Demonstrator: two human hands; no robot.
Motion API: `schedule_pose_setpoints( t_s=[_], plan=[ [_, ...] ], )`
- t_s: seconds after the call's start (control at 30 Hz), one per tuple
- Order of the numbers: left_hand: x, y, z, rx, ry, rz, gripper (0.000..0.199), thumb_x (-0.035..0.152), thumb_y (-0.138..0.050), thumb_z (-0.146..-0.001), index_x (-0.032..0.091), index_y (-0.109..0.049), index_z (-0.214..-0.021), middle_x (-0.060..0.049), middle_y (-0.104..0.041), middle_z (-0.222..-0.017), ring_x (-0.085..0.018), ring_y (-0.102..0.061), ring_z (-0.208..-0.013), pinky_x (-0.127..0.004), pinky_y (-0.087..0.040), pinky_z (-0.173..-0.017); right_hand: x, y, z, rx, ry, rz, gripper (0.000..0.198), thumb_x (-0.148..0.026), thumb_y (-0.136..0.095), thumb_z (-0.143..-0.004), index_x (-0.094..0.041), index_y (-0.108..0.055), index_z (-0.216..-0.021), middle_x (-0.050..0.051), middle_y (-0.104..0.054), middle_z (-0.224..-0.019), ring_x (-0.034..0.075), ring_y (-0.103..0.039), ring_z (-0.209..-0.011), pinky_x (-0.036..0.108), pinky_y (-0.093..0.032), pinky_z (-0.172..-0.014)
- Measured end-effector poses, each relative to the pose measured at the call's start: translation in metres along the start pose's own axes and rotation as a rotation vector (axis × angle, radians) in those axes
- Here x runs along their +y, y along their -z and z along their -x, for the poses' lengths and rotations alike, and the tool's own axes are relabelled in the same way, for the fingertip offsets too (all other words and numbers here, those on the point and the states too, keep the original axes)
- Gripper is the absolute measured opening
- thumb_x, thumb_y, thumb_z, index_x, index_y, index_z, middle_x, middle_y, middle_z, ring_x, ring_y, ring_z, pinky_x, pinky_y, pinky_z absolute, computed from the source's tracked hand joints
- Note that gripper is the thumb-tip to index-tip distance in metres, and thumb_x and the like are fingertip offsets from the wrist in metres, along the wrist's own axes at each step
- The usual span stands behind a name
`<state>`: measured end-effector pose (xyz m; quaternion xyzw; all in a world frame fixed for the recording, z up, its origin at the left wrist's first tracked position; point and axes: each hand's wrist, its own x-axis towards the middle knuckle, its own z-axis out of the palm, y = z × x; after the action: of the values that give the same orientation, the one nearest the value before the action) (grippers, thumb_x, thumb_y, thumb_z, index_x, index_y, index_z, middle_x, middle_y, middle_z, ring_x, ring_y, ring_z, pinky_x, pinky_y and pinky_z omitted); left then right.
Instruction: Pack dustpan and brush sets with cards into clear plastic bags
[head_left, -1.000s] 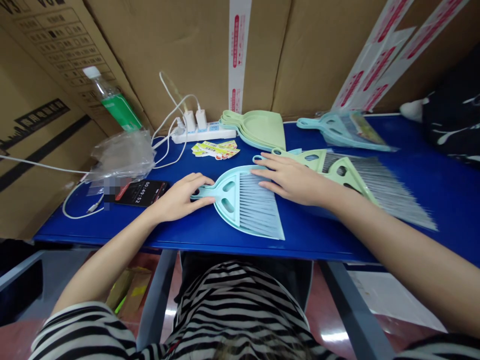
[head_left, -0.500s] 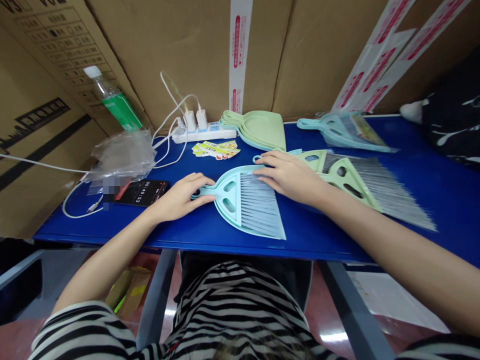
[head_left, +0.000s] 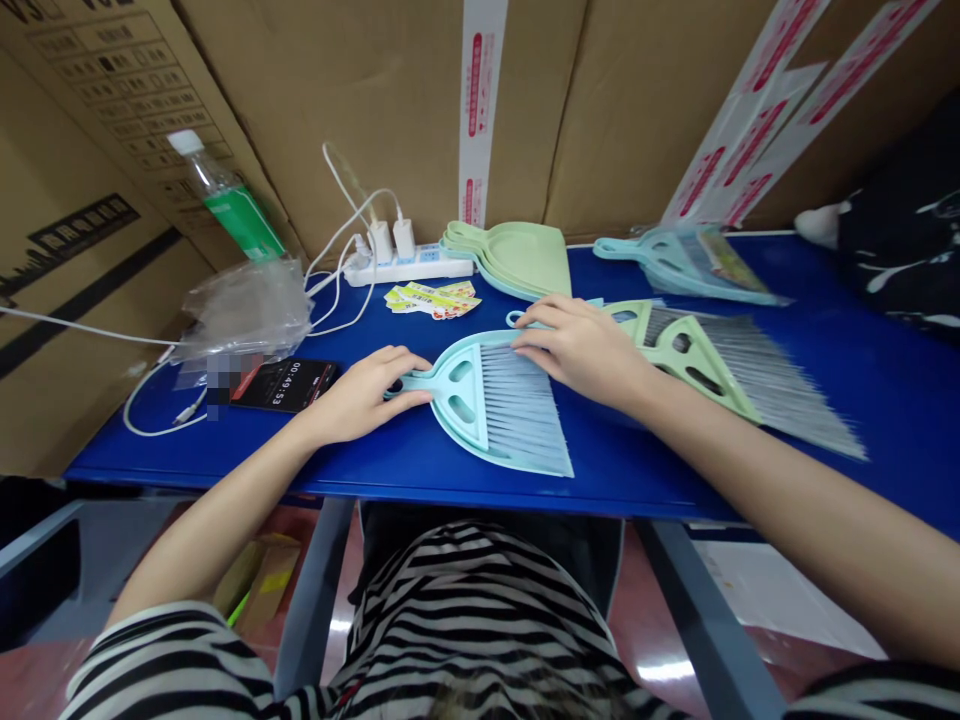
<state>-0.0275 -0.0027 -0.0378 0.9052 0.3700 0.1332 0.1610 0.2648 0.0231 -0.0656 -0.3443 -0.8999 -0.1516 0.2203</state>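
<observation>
A light-blue hand brush (head_left: 461, 395) with grey-blue bristles lies in a matching light-blue dustpan (head_left: 501, 462), both flat on the table. My left hand (head_left: 375, 395) is closed around their stacked handles, with the thumb on the near side and the fingers on the far side. Over the far right corner of the bristles rests my right hand (head_left: 574, 345), its fingers stretched out and holding nothing. Beneath and beyond that hand are a green brush (head_left: 705, 370) with long grey bristles and other brushes, partly hidden by my hand and forearm.
Stacked green dustpans (head_left: 525, 255) lie at the back beside a white power strip (head_left: 412, 265). A bagged blue dustpan set (head_left: 697, 265) is at the back right. Left are colourful paper strips (head_left: 433, 299), a phone (head_left: 289, 385), a clear plastic bag (head_left: 240, 310) and a bottle (head_left: 244, 215).
The light-blue brush has shifted very slightly to the right in the dustpan, and my right hand has moved a touch to the right. My left hand stays on the handles.
</observation>
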Motion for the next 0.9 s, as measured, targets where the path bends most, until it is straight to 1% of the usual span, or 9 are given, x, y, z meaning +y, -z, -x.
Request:
schedule_pose_setpoints(
  t_s=[0.1, 0.23, 0.3, 0.37, 0.43, 0.5, 0.6, 0.7, 0.9],
  plan=[
    [0.000, 0.000, 0.001, -0.003, 0.010, -0.003, 0.044, 0.057, -0.042, -0.098, 0.019, -0.062, -0.111, -0.008, -0.065, -0.105, -0.022, -0.060, -0.097, -0.037, -0.050, -0.088, -0.002, 0.004, -0.005, -0.028, -0.004, 0.028, 0.032, -0.020, -0.045, -0.097, -0.022, -0.076, -0.088, 0.011, -0.074, -0.098, 0.026, -0.063, -0.096, 0.040, -0.048, -0.076],
    [0.000, 0.000, 0.002, -0.010, 0.005, -0.001, 0.044, 0.056, -0.041, -0.099, 0.019, -0.062, -0.110, -0.008, -0.065, -0.103, -0.022, -0.059, -0.097, -0.037, -0.049, -0.089, 0.001, 0.004, -0.017, -0.113, 0.000, 0.078, 0.035, -0.016, -0.041, -0.096, -0.020, -0.076, -0.096, 0.013, -0.075, -0.096, 0.027, -0.063, -0.093, 0.040, -0.048, -0.076],
    [0.000, -0.001, 0.002, -0.011, 0.005, -0.001, 0.043, 0.055, -0.041, -0.099, 0.019, -0.062, -0.110, -0.008, -0.065, -0.102, -0.023, -0.059, -0.097, -0.037, -0.049, -0.089, 0.006, 0.000, -0.025, -0.151, 0.022, 0.086, 0.036, -0.012, -0.042, -0.093, -0.020, -0.076, -0.102, 0.012, -0.075, -0.104, 0.027, -0.063, -0.097, 0.040, -0.049, -0.077],
    [0.000, -0.001, 0.002, -0.011, 0.005, -0.002, 0.042, 0.055, -0.042, -0.099, 0.019, -0.062, -0.110, -0.008, -0.065, -0.102, -0.023, -0.059, -0.097, -0.037, -0.049, -0.089, 0.011, -0.005, -0.036, -0.187, 0.058, 0.080, 0.039, -0.008, -0.043, -0.089, -0.021, -0.075, -0.107, 0.011, -0.073, -0.117, 0.027, -0.063, -0.106, 0.041, -0.050, -0.080],
    [0.000, -0.001, 0.002, -0.010, 0.000, -0.005, 0.041, 0.053, -0.043, -0.099, 0.018, -0.062, -0.110, -0.008, -0.065, -0.102, -0.023, -0.059, -0.096, -0.037, -0.049, -0.088, 0.015, -0.011, -0.048, -0.237, 0.084, 0.067, 0.042, -0.005, -0.042, -0.087, -0.019, -0.075, -0.110, 0.010, -0.069, -0.128, 0.028, -0.061, -0.115, 0.043, -0.051, -0.084],
    [0.000, -0.001, 0.002, -0.006, -0.003, -0.012, 0.040, 0.052, -0.044, -0.099, 0.018, -0.062, -0.110, -0.007, -0.065, -0.102, -0.022, -0.059, -0.096, -0.036, -0.049, -0.088, 0.017, -0.016, -0.059, -0.296, 0.095, 0.043, 0.042, -0.003, -0.041, -0.086, -0.015, -0.075, -0.108, 0.011, -0.068, -0.130, 0.030, -0.059, -0.119, 0.044, -0.051, -0.087],
    [0.000, -0.001, 0.002, -0.001, -0.011, -0.026, 0.039, 0.051, -0.044, -0.099, 0.018, -0.062, -0.111, -0.007, -0.065, -0.101, -0.022, -0.059, -0.095, -0.036, -0.049, -0.088, 0.018, -0.020, -0.069, -0.329, 0.110, -0.001, 0.039, -0.004, -0.041, -0.088, -0.012, -0.076, -0.104, 0.012, -0.072, -0.122, 0.030, -0.059, -0.118, 0.043, -0.049, -0.090],
    [-0.001, -0.002, 0.002, 0.000, -0.018, -0.038, 0.039, 0.051, -0.044, -0.099, 0.018, -0.062, -0.112, -0.007, -0.065, -0.101, -0.022, -0.059, -0.095, -0.035, -0.049, -0.088, 0.020, -0.022, -0.073, -0.295, 0.131, -0.021, 0.039, -0.006, -0.041, -0.090, -0.015, -0.077, -0.101, 0.008, -0.076, -0.112, 0.027, -0.062, -0.113, 0.042, -0.048, -0.090],
    [-0.001, -0.002, 0.002, 0.000, -0.018, -0.033, 0.039, 0.051, -0.044, -0.099, 0.018, -0.062, -0.112, -0.007, -0.065, -0.100, -0.022, -0.059, -0.094, -0.036, -0.049, -0.087, 0.024, -0.016, -0.075, -0.209, 0.117, -0.001, 0.033, -0.012, -0.044, -0.087, -0.020, -0.076, -0.087, 0.009, -0.078, -0.093, 0.026, -0.065, -0.096, 0.040, -0.047, -0.080]
  ],
)
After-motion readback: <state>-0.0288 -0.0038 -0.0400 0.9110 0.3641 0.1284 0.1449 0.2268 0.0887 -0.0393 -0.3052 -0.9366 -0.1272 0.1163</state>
